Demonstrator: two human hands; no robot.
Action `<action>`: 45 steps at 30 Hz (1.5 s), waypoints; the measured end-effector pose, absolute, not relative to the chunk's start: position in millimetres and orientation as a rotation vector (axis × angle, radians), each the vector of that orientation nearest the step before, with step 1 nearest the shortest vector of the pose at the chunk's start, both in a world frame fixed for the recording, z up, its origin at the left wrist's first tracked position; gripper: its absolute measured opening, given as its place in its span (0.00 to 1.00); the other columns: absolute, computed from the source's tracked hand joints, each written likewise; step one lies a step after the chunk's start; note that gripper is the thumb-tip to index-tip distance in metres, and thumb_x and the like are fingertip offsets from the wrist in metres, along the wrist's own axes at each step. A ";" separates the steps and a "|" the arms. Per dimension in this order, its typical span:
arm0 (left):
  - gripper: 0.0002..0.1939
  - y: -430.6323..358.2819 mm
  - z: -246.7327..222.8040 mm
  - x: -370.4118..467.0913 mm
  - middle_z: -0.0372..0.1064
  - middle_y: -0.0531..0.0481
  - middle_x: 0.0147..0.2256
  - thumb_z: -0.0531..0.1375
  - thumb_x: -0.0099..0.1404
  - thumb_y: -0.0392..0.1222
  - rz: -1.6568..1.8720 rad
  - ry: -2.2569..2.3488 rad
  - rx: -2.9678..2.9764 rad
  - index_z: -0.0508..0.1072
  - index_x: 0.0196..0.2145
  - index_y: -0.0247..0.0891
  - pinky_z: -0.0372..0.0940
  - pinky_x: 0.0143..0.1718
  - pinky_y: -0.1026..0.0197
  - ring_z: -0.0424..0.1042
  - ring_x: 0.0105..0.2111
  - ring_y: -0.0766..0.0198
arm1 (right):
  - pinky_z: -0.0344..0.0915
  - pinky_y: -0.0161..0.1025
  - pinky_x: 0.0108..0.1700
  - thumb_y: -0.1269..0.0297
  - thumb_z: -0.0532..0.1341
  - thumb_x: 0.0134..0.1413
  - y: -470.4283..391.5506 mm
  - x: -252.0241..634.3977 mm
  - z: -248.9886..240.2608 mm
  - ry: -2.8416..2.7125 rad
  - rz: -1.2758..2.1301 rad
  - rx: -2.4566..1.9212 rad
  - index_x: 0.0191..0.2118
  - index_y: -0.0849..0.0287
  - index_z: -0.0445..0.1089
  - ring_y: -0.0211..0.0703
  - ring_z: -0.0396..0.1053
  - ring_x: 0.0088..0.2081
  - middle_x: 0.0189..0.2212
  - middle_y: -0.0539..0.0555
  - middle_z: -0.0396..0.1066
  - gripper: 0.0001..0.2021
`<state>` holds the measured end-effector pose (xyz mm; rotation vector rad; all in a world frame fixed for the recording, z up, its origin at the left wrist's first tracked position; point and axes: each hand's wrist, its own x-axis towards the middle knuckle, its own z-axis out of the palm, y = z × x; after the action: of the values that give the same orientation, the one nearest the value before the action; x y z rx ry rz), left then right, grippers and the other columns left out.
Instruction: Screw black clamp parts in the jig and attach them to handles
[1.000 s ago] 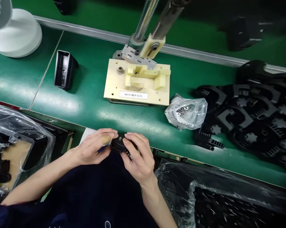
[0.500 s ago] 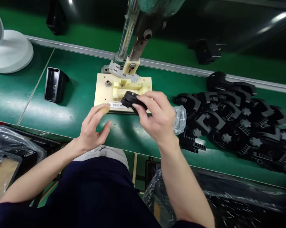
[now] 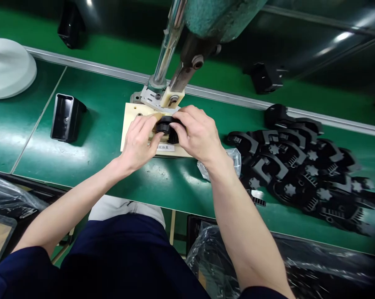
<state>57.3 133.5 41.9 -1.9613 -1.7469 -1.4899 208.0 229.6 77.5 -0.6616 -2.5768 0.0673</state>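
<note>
A black plastic part (image 3: 166, 124) with a rounded top sits over the cream-coloured fixture (image 3: 126, 124), gripped from both sides. My left hand (image 3: 141, 139) pinches its left end between thumb and fingers. On its right end, my right hand (image 3: 198, 131) is closed, thumb in front and fingers behind. Much of the part's underside and the fixture's nest are hidden by the hands, so I cannot tell whether it is fully seated. The press ram (image 3: 174, 97), with a cream block at its tip, stands just behind the part.
A pile of black clamp-like parts (image 3: 290, 166) covers the bench on the right. A clear plastic bag (image 3: 236, 160) lies by my right wrist. To the left stand an open black housing (image 3: 65, 118) and a white round base (image 3: 13, 68). Plastic-lined boxes (image 3: 212, 249) are below the bench edge.
My left hand has moved right and up and has closed on the black part. My right hand has brought the part back over the fixture and turned it more level.
</note>
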 end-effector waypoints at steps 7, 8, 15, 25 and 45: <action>0.14 140.4 41.5 55.6 0.71 0.40 0.41 0.55 0.62 0.34 -1.406 -1.775 -1.996 0.66 0.46 0.31 0.65 0.47 0.52 0.67 0.42 0.55 | 0.67 0.48 0.48 0.68 0.47 0.64 233.2 195.8 68.6 -2.579 0.172 -0.541 0.46 0.58 0.70 0.49 0.67 0.46 0.44 0.58 0.71 0.15; 0.14 138.6 42.0 54.4 0.71 0.41 0.41 0.55 0.62 0.34 -1.389 -1.797 -2.003 0.66 0.47 0.32 0.65 0.47 0.52 0.67 0.42 0.55 | 0.66 0.48 0.51 0.68 0.46 0.64 230.5 196.0 68.3 -2.589 0.200 -0.523 0.47 0.59 0.70 0.49 0.67 0.49 0.45 0.58 0.71 0.16; 0.22 125.3 42.7 41.9 0.66 0.38 0.51 0.57 0.63 0.46 -1.404 -2.013 -2.087 0.62 0.52 0.35 0.60 0.55 0.46 0.63 0.54 0.50 | 0.57 0.57 0.61 0.53 0.50 0.64 200.3 233.1 54.0 -2.284 0.363 -1.050 0.60 0.60 0.58 0.54 0.57 0.61 0.60 0.65 0.58 0.24; 0.39 136.3 33.6 35.9 0.61 0.36 0.56 0.63 0.59 0.57 -1.515 -2.030 -2.228 0.53 0.61 0.39 0.60 0.58 0.44 0.63 0.57 0.46 | 0.56 0.50 0.63 0.49 0.39 0.66 211.2 206.4 38.9 -2.075 0.542 -1.210 0.57 0.62 0.62 0.51 0.60 0.59 0.57 0.63 0.62 0.28; 0.41 124.5 39.8 22.5 0.62 0.34 0.58 0.67 0.55 0.52 -1.550 -2.040 -2.256 0.57 0.61 0.37 0.57 0.60 0.43 0.63 0.58 0.46 | 0.65 0.41 0.32 0.70 0.60 0.43 180.8 319.5 60.8 -2.118 0.474 -1.836 0.22 0.57 0.71 0.46 0.68 0.28 0.22 0.54 0.70 0.05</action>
<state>22.5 124.5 39.8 -2.2556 -2.0402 -1.5496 319.5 180.8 60.8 -1.8360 -2.1178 0.4741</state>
